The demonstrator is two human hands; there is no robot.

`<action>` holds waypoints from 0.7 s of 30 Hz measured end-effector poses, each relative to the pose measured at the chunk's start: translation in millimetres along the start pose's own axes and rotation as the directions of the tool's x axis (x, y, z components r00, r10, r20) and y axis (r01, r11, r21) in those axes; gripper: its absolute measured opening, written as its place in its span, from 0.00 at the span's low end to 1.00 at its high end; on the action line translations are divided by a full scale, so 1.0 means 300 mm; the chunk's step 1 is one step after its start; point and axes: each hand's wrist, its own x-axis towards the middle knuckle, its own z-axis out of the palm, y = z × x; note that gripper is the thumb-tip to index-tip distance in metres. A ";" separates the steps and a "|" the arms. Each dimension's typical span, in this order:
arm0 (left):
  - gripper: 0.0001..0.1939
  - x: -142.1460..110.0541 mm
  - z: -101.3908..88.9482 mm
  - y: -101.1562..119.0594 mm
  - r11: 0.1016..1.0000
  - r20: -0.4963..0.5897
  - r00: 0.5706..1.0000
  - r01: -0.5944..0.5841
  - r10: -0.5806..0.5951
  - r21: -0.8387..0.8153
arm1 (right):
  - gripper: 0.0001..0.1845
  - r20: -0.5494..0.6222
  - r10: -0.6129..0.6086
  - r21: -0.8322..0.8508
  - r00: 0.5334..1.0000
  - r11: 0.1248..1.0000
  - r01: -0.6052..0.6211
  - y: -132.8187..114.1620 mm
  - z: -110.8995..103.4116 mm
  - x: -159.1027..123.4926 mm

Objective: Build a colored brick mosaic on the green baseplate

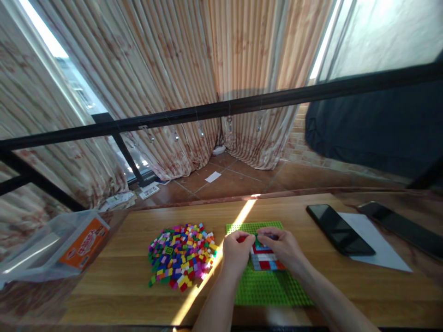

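observed from where i stand: beyond both hands, pleated curtains (166,69) hang to the floor. the wooden table (114,267) runs beneath the hands and out to either side. well to the left of the left hand sits a clear plastic box (34,251) with an orange label. directly under both hands lies the green baseplate (263,290), bare studs showing on the near side. left of the left hand, loose on the wood, is a pile of coloured bricks (183,253); to the right of the right hand, a dark phone (341,229).

the left hand (236,251) is curled, thumb and fingers drawn nearly together; red shows inside the curl, though whether it is gripped cannot be told. the right hand (284,246) is bent over with fingertips close to the left's; its grip, if any, is hidden. the brick panel (263,259), in red, white and blue, lies between the hands, partly beneath the right.

recommendation, in my judgement: line studs up before pressing, push straight down with one fingertip, steady neighbouring bricks with the other hand, and lift the right palm so the rows can be checked
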 end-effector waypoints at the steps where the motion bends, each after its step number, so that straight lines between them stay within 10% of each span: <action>1: 0.08 0.004 -0.007 0.000 0.997 -0.001 0.999 0.032 -0.032 -0.070 | 0.16 -0.001 -0.008 0.007 1.000 1.000 0.008 -0.004 -0.007 -0.004; 11: 0.13 0.020 -0.039 0.018 0.933 0.057 0.987 0.159 -0.148 -0.323 | 0.17 -0.066 -0.133 0.000 0.989 0.991 0.133 -0.027 -0.074 0.001; 21: 0.12 0.002 -0.091 0.039 0.992 0.058 0.994 -0.097 0.092 0.085 | 0.16 -0.020 -0.160 -0.122 0.987 0.980 0.156 -0.034 -0.072 0.003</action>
